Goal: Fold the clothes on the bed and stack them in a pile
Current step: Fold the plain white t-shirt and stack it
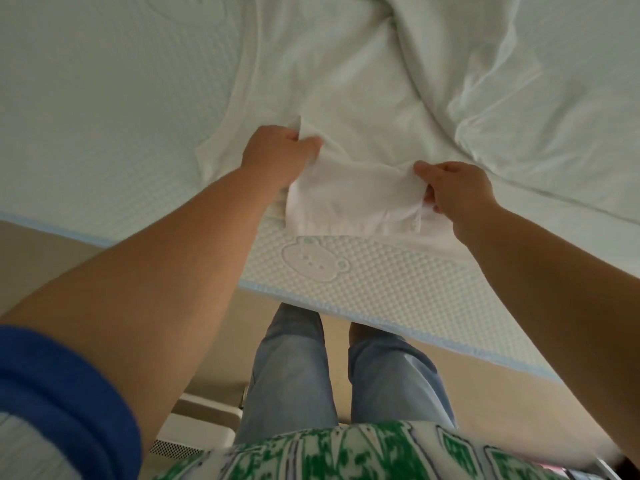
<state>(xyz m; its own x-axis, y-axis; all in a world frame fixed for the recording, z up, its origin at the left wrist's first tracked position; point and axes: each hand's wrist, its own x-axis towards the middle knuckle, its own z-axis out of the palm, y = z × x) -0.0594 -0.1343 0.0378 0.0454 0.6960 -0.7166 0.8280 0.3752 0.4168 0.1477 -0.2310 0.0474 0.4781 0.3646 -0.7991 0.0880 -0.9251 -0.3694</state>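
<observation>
A white sleeveless top (318,98) lies spread on the pale textured mattress (104,98), stretching away from me. Its near end (349,206) is lifted and bunched between my hands. My left hand (277,150) pinches the cloth on the left side, fingers closed. On the right, my right hand (453,188) grips the other corner of that same edge. Both forearms reach out over the bed's near edge.
A crumpled white duvet (536,98) lies heaped at the right and back of the bed. The mattress edge with blue piping (381,327) runs diagonally in front of my legs. A white appliance (194,434) stands on the floor by my left leg.
</observation>
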